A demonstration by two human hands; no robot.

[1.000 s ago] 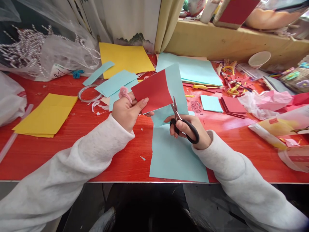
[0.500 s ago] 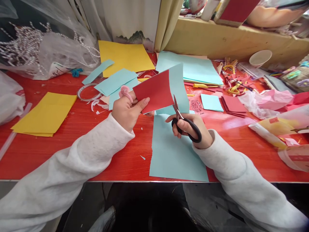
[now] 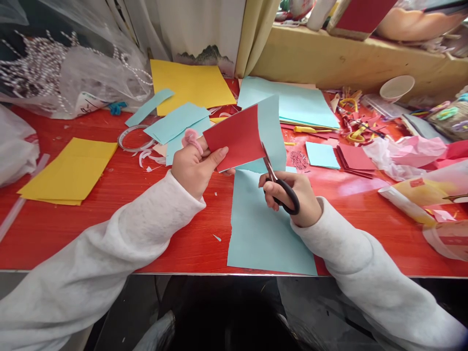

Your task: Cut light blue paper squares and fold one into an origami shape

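Observation:
My left hand (image 3: 199,163) pinches a red paper rectangle (image 3: 236,136) together with a light blue sheet (image 3: 272,126) behind it, thumb on top. The blue sheet sticks out past the red paper's right edge. In my right hand (image 3: 292,195) is a pair of black-handled scissors (image 3: 272,170), its blades at the lower right corner of the red paper, over the blue. The blades look nearly closed. Below both hands a larger blue sheet (image 3: 268,229) with an uneven left edge lies flat on the red table (image 3: 175,248).
Yellow sheets (image 3: 71,170) lie at the left, near a tape roll (image 3: 135,139). Farther back are a yellow sheet (image 3: 192,87) and a blue stack (image 3: 288,100). Small blue squares (image 3: 322,155) and red squares (image 3: 354,158) lie at the right, before paper scraps and a white bowl (image 3: 397,88).
The scissors' blades have closed together, and the handle loops have drawn closer in my right hand. My left hand and the papers keep nearly the same position.

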